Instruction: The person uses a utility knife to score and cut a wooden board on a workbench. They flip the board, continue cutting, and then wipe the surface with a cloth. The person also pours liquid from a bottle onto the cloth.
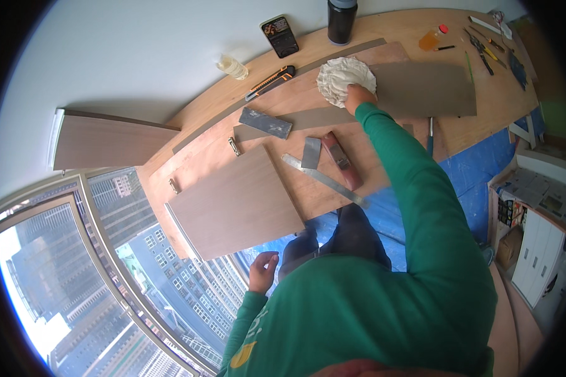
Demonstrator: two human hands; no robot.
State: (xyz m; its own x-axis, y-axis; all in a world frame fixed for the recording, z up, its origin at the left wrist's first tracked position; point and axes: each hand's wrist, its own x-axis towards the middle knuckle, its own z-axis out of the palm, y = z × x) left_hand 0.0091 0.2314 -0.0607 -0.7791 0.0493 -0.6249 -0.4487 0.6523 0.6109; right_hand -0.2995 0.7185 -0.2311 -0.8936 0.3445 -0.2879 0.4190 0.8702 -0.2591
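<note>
My right arm stretches to the far side of the workbench, where my right hand (361,97) is closed on the near edge of a crumpled white cloth (346,76). Some of its fingertips are hidden in the folds. Low at my left side, my left hand (263,271) hangs apart from everything, its fingers loosely bent and nothing seen in them. Just beyond it lies a flat brown wood panel (236,204) with a pale strip along its left edge. Hinges (234,146) show by the panel's far edge.
A red hand plane (342,161), steel ruler (324,180), grey sanding block (265,122) and utility knife (270,83) lie on the workbench (383,135). Behind stand a phone (280,36), dark bottle (341,22) and clear bottle (233,67). Another panel (110,141) leans at left.
</note>
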